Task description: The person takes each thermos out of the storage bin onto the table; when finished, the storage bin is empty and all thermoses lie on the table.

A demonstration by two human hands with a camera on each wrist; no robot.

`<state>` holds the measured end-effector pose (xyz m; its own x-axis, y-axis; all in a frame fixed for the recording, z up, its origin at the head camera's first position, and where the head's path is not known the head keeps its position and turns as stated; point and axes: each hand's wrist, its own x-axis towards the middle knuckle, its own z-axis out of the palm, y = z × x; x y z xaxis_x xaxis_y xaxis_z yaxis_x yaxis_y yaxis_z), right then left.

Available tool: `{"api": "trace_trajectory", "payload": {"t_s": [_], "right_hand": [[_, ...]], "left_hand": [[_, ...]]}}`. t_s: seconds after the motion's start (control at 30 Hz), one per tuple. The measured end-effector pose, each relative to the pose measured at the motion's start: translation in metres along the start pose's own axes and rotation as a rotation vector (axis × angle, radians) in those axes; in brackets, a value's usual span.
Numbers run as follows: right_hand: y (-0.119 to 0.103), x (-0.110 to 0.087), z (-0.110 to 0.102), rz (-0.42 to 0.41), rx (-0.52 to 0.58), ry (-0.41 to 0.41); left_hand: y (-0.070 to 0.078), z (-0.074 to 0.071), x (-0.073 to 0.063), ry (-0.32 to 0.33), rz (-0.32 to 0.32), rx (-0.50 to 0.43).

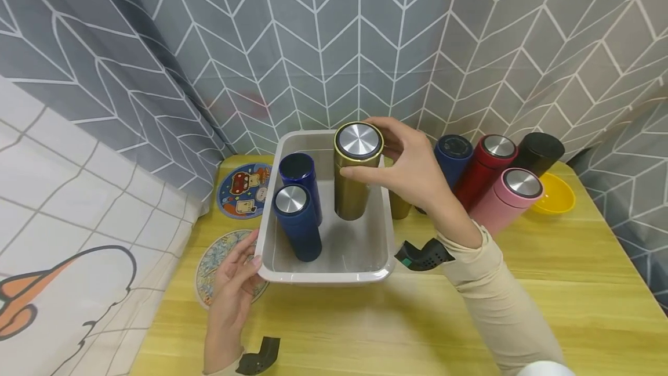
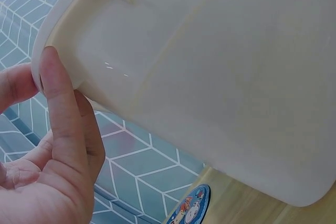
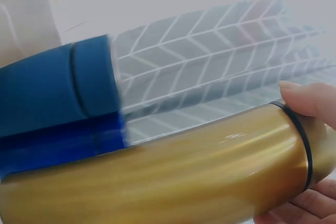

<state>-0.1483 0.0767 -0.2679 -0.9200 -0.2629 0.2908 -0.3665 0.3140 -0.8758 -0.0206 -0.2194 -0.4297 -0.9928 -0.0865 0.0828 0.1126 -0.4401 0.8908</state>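
So, glossy gold cyl. flask (image 1: 351,193) + smooth rect. bin (image 1: 323,277)

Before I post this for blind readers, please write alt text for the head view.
A right hand holds an upright gold bottle in or above (unclear which) a pale tub whose rim the left hand holds. Two blue bottles are in the tub; more bottles are on the table at right.

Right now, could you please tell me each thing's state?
Gold flask: capped, held by right hand
Matte blue flask: capped, standing
Glossy blue flask: standing, top unclear
White basin: gripped by left hand
Red flask: capped
Pink flask: capped
Black flask: top unclear
Yellow bowl: upright
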Motion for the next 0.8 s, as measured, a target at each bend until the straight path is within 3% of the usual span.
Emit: {"api": "trace_trajectory", "payload": {"t_s": [0.27, 0.43, 0.57, 0.8], "right_hand": [[-0.030, -0.032, -0.022, -0.061, 0.017, 0.156], [-0.044, -0.049, -0.035, -0.177, 0.234, 0.255], [-0.049, -0.062, -0.048, -0.228, 0.392, 0.273], [-0.038, -0.087, -0.071, -0.194, 0.433, 0.261]], "left_hand": [[0.000, 0.000, 0.000, -0.012, 0.010, -0.010], [0.000, 0.001, 0.001, -0.009, 0.007, -0.011], [0.001, 0.002, 0.001, 0.004, -0.007, 0.003], [0.004, 0.003, -0.001, 0.008, -0.023, 0.031]]}}
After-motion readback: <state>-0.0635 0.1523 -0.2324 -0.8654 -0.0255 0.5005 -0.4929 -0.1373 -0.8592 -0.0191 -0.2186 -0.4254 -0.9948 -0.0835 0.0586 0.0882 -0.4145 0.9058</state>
